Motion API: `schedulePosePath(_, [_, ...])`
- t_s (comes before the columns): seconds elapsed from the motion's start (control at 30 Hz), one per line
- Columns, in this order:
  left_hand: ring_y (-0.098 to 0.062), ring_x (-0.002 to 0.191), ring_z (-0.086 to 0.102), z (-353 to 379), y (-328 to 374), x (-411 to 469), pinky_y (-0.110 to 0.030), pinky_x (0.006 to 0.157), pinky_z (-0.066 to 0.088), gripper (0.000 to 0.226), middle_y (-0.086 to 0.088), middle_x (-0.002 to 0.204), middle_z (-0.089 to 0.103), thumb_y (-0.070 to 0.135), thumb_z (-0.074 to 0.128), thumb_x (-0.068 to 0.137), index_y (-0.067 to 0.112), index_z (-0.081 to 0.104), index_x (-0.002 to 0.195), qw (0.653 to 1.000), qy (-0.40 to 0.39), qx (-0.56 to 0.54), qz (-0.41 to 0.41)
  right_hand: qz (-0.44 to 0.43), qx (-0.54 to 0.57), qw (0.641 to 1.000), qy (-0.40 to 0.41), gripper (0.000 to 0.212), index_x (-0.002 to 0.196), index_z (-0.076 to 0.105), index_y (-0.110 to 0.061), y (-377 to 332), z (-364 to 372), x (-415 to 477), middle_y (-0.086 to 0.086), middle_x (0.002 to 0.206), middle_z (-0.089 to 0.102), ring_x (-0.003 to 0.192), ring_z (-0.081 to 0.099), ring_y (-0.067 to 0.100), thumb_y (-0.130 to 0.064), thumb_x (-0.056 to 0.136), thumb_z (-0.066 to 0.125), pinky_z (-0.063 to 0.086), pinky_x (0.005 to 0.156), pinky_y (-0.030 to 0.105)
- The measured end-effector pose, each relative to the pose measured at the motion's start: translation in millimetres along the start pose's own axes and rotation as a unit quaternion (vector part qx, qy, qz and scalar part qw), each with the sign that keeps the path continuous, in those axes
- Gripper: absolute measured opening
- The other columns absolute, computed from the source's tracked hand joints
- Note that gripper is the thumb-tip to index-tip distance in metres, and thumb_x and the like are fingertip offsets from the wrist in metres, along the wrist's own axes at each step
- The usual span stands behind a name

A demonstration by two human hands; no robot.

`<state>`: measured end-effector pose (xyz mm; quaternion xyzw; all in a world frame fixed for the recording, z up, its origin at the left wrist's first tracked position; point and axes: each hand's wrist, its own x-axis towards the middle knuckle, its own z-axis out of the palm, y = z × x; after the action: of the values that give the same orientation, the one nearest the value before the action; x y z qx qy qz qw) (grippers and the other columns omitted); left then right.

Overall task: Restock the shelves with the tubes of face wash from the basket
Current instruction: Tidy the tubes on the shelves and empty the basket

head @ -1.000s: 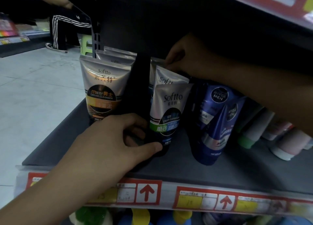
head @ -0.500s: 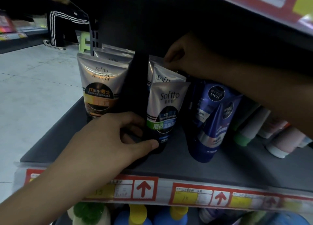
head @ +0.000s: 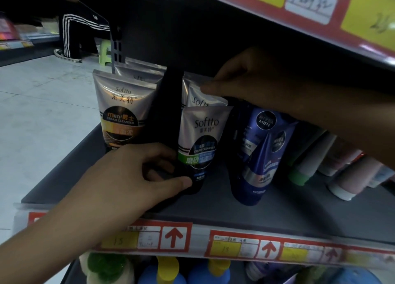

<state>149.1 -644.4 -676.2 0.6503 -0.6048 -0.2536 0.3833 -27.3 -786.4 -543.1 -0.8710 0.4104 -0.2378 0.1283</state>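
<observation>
On the dark shelf (head: 277, 209) a black tube (head: 164, 113) stands between the silver Softto tubes with orange bands (head: 121, 113) and those with green-blue bands (head: 201, 138). My left hand (head: 132, 177) curls round the black tube's lower end, thumb against the cap of the front green-band tube. My right hand (head: 245, 81) reaches in from the right and pinches the top seal of the silver tube (head: 198, 101) behind the front one. No basket is in view.
Blue Nivea Men tubes (head: 256, 155) stand right of the Softto row; pale tubes (head: 352, 177) lie on their sides further right. The upper shelf's edge (head: 320, 10) hangs close above my right arm. Bottles (head: 166, 268) fill the shelf below. A person's legs (head: 72, 36) stand far left.
My right hand's fingers have stretched leftward along the rear silver tube's top. My left hand stays on the black tube's base.
</observation>
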Motion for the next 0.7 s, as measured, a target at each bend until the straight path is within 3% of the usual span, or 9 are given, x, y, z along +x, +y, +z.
schedulePosePath(0.07, [0.012, 0.084, 0.068, 0, 0, -1, -0.034, 0.082, 0.059, 0.040, 0.040, 0.097, 0.069, 0.074, 0.074, 0.066, 0.055, 0.071, 0.101, 1.000, 0.002, 0.003, 0.001, 0.012, 0.002, 1.000, -0.013, 0.026, 0.094, 0.082, -0.006, -2, -2, -1, 0.011, 0.091, 0.078, 0.081, 0.071, 0.016, -0.031, 0.086, 0.082, 0.056, 0.075, 0.034])
schedulePosePath(0.1, [0.012, 0.083, 0.068, 0, 0, -1, -0.034, 0.082, 0.059, 0.039, 0.040, 0.097, 0.069, 0.073, 0.075, 0.066, 0.055, 0.071, 0.101, 1.000, 0.002, 0.004, 0.002, 0.014, 0.003, 1.000, -0.020, 0.022, 0.093, 0.083, -0.008, -2, -3, -1, 0.009, 0.088, 0.078, 0.080, 0.071, 0.014, -0.029, 0.085, 0.083, 0.057, 0.075, 0.034])
schedulePosePath(0.27, [0.012, 0.082, 0.067, 0, 1, 0, -0.031, 0.080, 0.059, 0.037, 0.041, 0.096, 0.068, 0.070, 0.075, 0.069, 0.054, 0.070, 0.102, 1.000, -0.002, 0.006, 0.003, 0.002, 0.005, 0.999, -0.034, 0.009, 0.092, 0.083, -0.019, 4, -2, 2, -0.017, 0.069, 0.073, 0.066, 0.065, -0.008, -0.020, 0.084, 0.085, 0.052, 0.060, 0.012])
schedulePosePath(0.37, [0.012, 0.081, 0.068, 0, 0, 0, -0.028, 0.078, 0.058, 0.035, 0.040, 0.094, 0.068, 0.067, 0.077, 0.071, 0.053, 0.071, 0.102, 1.000, -0.003, 0.001, 0.005, -0.004, 0.011, 0.999, -0.030, 0.012, 0.096, 0.081, -0.015, 9, 0, 5, -0.028, 0.056, 0.066, 0.061, 0.064, -0.012, -0.013, 0.085, 0.084, 0.044, 0.052, 0.005])
schedulePosePath(0.47, [0.012, 0.084, 0.068, 0, -1, 2, -0.029, 0.080, 0.058, 0.035, 0.041, 0.096, 0.068, 0.068, 0.076, 0.070, 0.053, 0.071, 0.101, 1.000, -0.005, 0.000, 0.007, -0.012, 0.017, 0.999, -0.028, 0.015, 0.101, 0.080, -0.006, 10, 0, 4, -0.020, 0.056, 0.065, 0.056, 0.062, -0.011, -0.005, 0.087, 0.080, 0.044, 0.051, 0.006])
schedulePosePath(0.57, [0.012, 0.082, 0.068, 0, -1, 2, -0.027, 0.076, 0.056, 0.034, 0.042, 0.096, 0.067, 0.067, 0.076, 0.070, 0.053, 0.071, 0.100, 1.000, -0.007, 0.000, 0.011, -0.015, 0.013, 1.000, -0.024, 0.018, 0.107, 0.078, -0.004, 9, 1, 2, -0.014, 0.073, 0.064, 0.054, 0.061, -0.011, -0.003, 0.089, 0.078, 0.046, 0.052, 0.007])
schedulePosePath(0.7, [0.010, 0.080, 0.068, 0, -2, 2, -0.027, 0.075, 0.055, 0.032, 0.039, 0.091, 0.069, 0.064, 0.078, 0.070, 0.051, 0.072, 0.099, 1.000, -0.005, -0.007, 0.013, -0.008, 0.027, 1.000, -0.009, 0.015, 0.105, 0.077, -0.005, 10, 4, 1, -0.011, 0.071, 0.064, 0.051, 0.060, -0.005, -0.003, 0.090, 0.076, 0.050, 0.049, 0.012])
